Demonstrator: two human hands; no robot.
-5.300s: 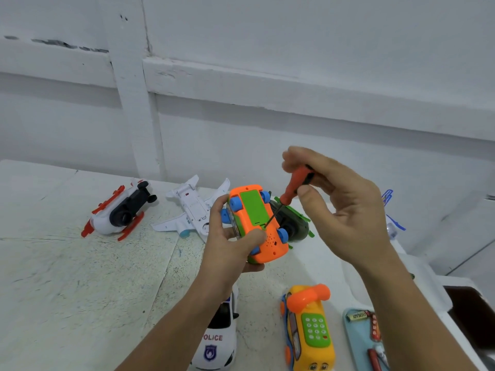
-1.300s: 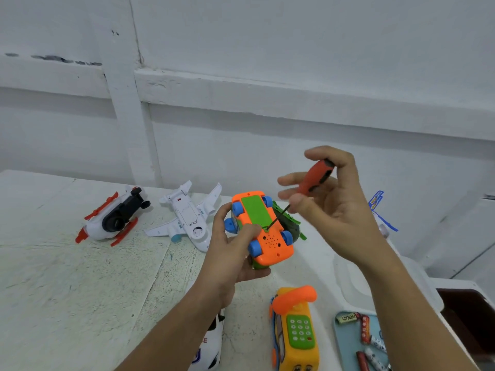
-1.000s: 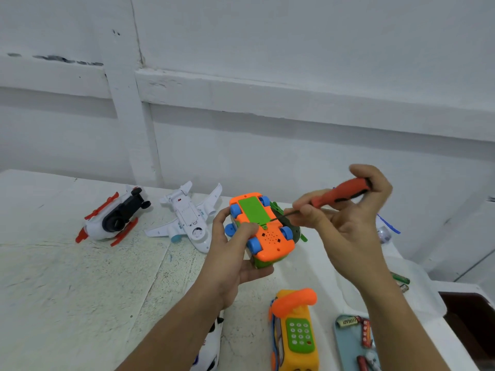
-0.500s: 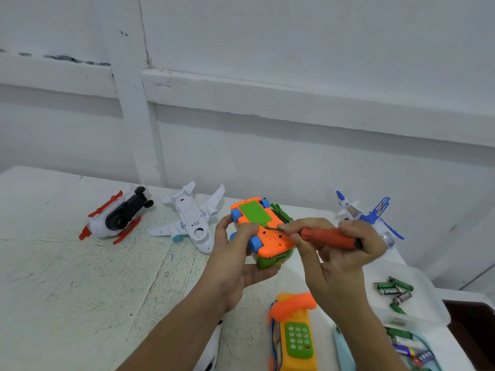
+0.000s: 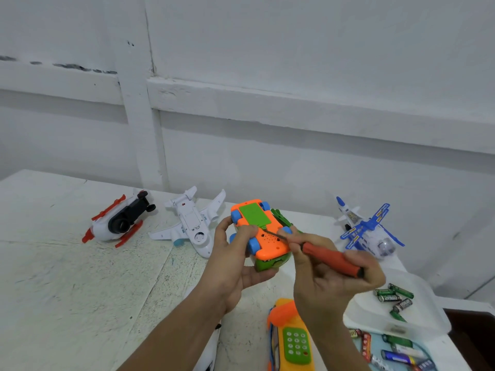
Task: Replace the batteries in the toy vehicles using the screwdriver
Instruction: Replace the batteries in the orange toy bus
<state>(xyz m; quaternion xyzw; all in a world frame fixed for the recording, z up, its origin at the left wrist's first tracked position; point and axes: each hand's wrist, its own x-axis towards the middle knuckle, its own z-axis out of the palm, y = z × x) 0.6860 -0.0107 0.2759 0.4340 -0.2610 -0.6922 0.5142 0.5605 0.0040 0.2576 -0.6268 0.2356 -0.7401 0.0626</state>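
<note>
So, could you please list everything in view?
toy car: one, orange and green, blue wheels, held upside down
screwdriver: one, red handle, tip on car's underside
airliner: one, white, belly up, left of car
tipped toy: one, white, red and black, far left
blue plane: one, blue and white, right of car
hidden toy: one, green, behind car
toy phone: one, yellow and orange, near edge
cropped toy: one, white, bottom edge
green batteries: several, green and black, in white tray, right
mixed batteries: several, assorted colours, in blue tray, bottom right
table: one, white
left hand: holds car
right hand: grips screwdriver
</note>
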